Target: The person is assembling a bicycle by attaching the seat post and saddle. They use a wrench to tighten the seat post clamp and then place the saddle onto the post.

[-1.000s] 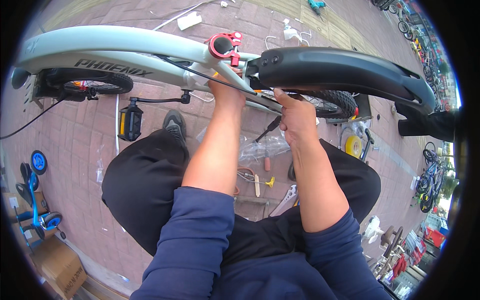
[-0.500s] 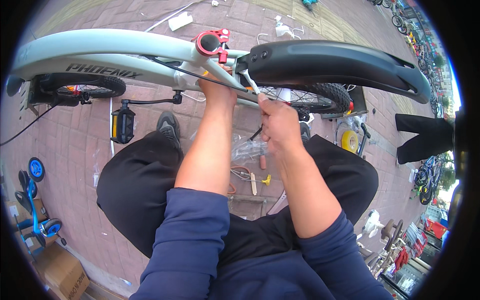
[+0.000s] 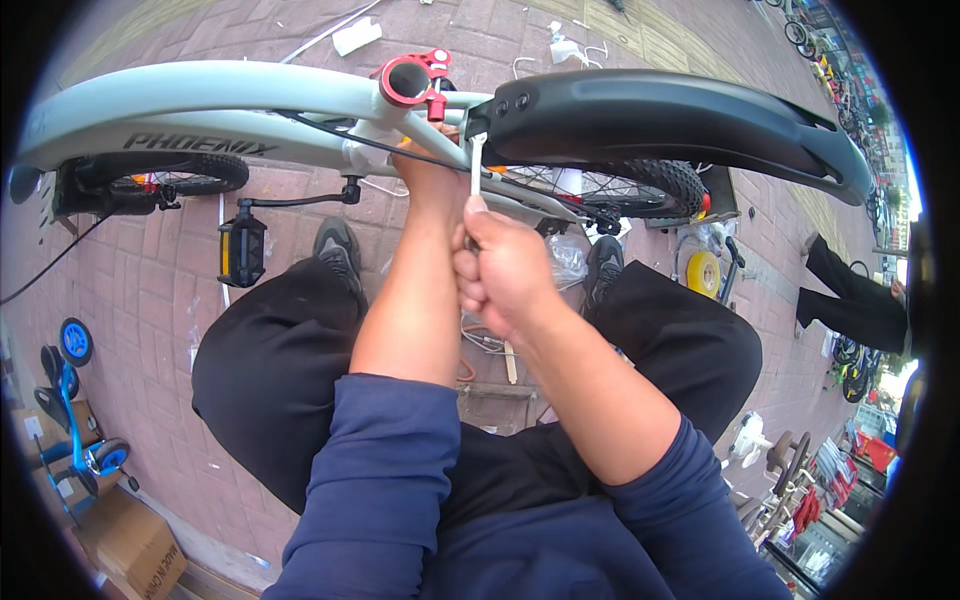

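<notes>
A pale bicycle frame (image 3: 215, 88) spans the upper view, with a black rear mudguard (image 3: 640, 112) to its right. My right hand (image 3: 500, 262) is closed round a silver wrench (image 3: 476, 178), whose head meets the bracket at the mudguard's front end. The fastener under that head is too small to make out. My left hand (image 3: 425, 168) reaches up behind the frame tubes beside the bracket, its fingers mostly hidden there. Just above sits a red seat clamp (image 3: 408, 82) round an open tube end.
A pedal (image 3: 243, 250) hangs at the left, near a blue small-wheeled ride-on (image 3: 68, 405) and a cardboard box (image 3: 130, 545). Yellow tape (image 3: 703, 273) lies by my right foot. Cords and plastic film are on the paving between my legs. A person in black trousers (image 3: 855, 290) stands at right.
My right hand has moved left and slightly down, swinging the wrench from a slant to nearly upright in the picture. My left hand stays behind the frame. The person at right has shifted stance.
</notes>
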A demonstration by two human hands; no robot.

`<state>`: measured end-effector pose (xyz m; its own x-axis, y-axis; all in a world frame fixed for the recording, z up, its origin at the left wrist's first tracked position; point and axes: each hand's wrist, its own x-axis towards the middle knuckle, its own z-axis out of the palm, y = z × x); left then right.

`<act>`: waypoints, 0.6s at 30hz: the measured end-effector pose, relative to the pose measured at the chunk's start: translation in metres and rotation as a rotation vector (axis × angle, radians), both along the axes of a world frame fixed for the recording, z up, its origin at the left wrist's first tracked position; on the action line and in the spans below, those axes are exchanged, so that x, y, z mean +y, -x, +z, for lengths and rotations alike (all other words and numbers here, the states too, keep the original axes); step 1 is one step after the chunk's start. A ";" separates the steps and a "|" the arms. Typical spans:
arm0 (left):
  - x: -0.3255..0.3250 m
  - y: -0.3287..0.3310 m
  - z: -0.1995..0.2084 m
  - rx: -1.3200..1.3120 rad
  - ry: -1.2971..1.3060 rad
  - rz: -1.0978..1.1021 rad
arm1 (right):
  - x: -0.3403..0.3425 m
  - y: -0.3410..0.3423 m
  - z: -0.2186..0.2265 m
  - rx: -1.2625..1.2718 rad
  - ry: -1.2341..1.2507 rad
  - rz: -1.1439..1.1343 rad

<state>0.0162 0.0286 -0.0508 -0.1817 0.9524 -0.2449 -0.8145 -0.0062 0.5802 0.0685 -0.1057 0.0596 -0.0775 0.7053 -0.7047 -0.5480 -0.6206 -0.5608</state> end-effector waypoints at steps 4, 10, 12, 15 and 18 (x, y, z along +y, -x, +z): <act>0.001 -0.001 -0.008 0.060 -0.012 -0.010 | -0.001 -0.001 0.005 0.010 -0.025 -0.047; 0.010 0.003 -0.024 -0.192 0.028 -0.011 | 0.008 -0.049 -0.001 -0.280 -0.117 0.192; 0.008 -0.001 -0.020 -0.144 0.061 0.002 | 0.017 -0.074 0.000 -0.326 -0.071 0.284; 0.006 -0.002 -0.011 -0.112 0.089 0.015 | 0.029 -0.085 0.003 -0.535 -0.048 0.254; 0.007 0.000 -0.009 -0.137 0.077 0.006 | 0.041 -0.091 0.000 -0.557 -0.020 0.141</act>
<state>0.0160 0.0351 -0.0601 -0.1468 0.9287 -0.3405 -0.8861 0.0294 0.4625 0.1599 -0.0646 0.0592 0.2072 0.7289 -0.6525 -0.0793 -0.6523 -0.7538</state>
